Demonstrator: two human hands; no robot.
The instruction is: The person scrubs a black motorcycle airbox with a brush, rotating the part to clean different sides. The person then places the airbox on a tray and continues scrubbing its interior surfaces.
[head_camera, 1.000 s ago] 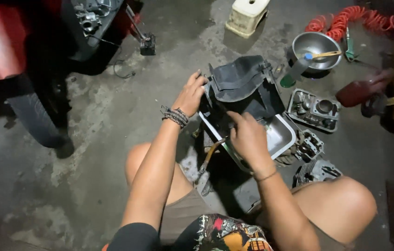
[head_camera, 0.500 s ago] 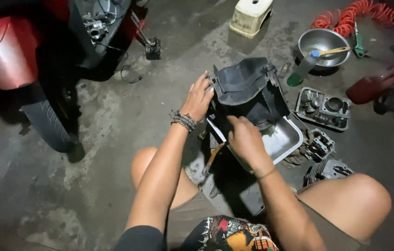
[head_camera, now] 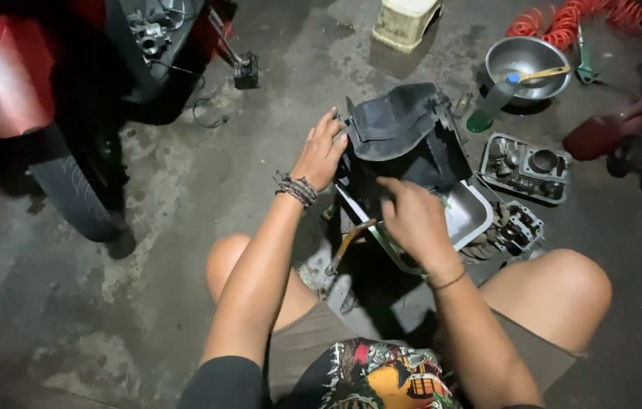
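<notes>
Squatting: a person crouches on a concrete floor (head_camera: 184, 227), bare knees apart.
Left hand (head_camera: 321, 155): grip clenched on the left edge of a black cover (head_camera: 400, 125).
Right hand (head_camera: 416, 220): fingers curled at the cover's lower part; hold unclear.
Cover: centre, over a metal tray (head_camera: 472, 216).
At 1 o'clock: steel bowl (head_camera: 526, 60).
At 10 o'clock: red scooter (head_camera: 3, 83).

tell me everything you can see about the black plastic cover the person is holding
The black plastic cover is a curved, matte, hood-shaped moulded panel, dusty and scuffed, with a raised rim along its top edge. It stands tilted over a metal tray on the concrete floor, between the person's knees. The left hand grips its left edge; the right hand rests against its lower front. Its underside is hidden.
</notes>
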